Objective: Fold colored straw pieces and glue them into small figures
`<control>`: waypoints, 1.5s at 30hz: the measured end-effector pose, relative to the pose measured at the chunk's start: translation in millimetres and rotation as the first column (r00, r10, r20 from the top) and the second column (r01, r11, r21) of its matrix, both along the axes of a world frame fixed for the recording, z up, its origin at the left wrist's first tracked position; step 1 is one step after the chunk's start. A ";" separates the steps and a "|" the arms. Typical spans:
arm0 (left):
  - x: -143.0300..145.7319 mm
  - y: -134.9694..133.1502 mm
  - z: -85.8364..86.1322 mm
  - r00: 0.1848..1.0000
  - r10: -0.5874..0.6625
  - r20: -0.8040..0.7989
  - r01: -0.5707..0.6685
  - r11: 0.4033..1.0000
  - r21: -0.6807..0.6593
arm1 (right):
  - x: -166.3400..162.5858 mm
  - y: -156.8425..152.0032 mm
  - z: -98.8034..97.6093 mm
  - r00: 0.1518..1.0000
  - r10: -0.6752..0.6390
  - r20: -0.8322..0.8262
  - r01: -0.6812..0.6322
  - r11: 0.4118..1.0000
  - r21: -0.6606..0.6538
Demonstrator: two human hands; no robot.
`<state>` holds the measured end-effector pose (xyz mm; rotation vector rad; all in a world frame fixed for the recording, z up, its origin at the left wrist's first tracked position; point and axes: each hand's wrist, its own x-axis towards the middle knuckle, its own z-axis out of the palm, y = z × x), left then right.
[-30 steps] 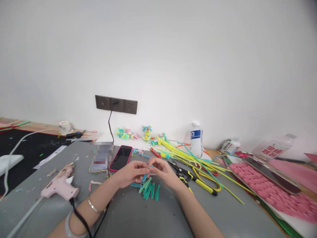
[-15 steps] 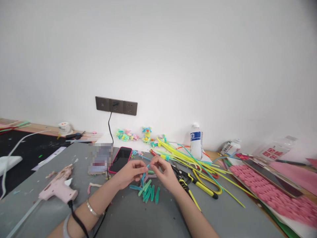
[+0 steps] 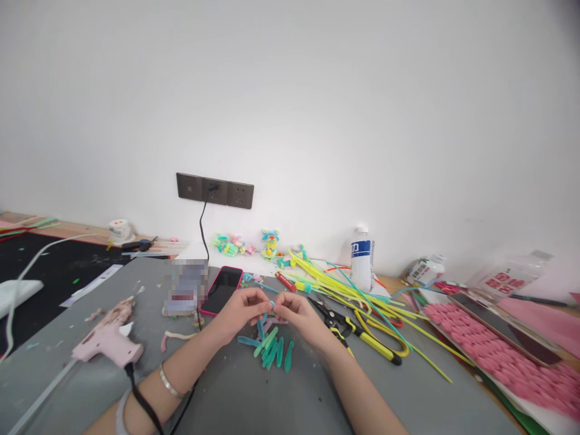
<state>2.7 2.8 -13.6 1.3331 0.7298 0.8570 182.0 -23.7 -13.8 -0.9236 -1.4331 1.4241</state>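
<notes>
My left hand (image 3: 239, 313) and my right hand (image 3: 295, 315) meet fingertip to fingertip above the grey mat (image 3: 235, 393). Both pinch a small blue bent piece (image 3: 270, 307) of craft stick between them. Just below the hands lies a cluster of short green and teal folded pieces (image 3: 270, 350). A pale pink piece (image 3: 270, 324) lies under the hands. A bracelet shows on my left wrist.
A pink glue gun (image 3: 109, 341) with a black cord lies at the left. A red-edged phone (image 3: 222, 289) sits behind the hands. Yellow-handled pliers (image 3: 362, 335), long yellow sticks (image 3: 344, 289), a white bottle (image 3: 361, 263) and a pink foam sheet (image 3: 498, 356) lie to the right.
My hands have drawn closer together and a little lower, still working the small blue piece. The view has shifted slightly.
</notes>
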 end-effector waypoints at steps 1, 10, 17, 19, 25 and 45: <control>0.1 0.0 -0.3 1.000 0.002 0.002 -0.002 1.000 0.008 | 0.4 -0.2 -0.1 1.000 0.013 -0.017 -0.014 0.999 -0.031; -1.7 0.6 -2.4 0.999 -0.028 0.020 0.027 0.996 0.080 | 1.6 -2.0 1.0 0.993 0.049 -0.104 -0.071 0.973 -0.220; -1.6 0.9 -2.7 1.000 -0.026 0.000 0.026 0.987 0.158 | 3.5 -1.9 0.9 0.985 0.049 -0.167 -0.098 0.949 -0.301; -2.0 1.8 -3.5 1.000 -0.026 -0.011 0.028 0.981 0.192 | 3.9 -1.3 0.0 0.985 0.049 -0.164 -0.100 0.944 -0.313; -2.8 1.8 -3.2 0.999 -0.037 0.000 0.036 0.976 0.215 | 2.2 -0.6 -5.0 0.981 0.034 -0.191 -0.096 0.942 -0.322; 0.9 -2.0 -4.4 0.982 -0.121 0.143 0.110 0.991 0.082 | -2.3 -1.3 -9.1 0.949 0.096 -0.299 -0.201 0.918 -0.341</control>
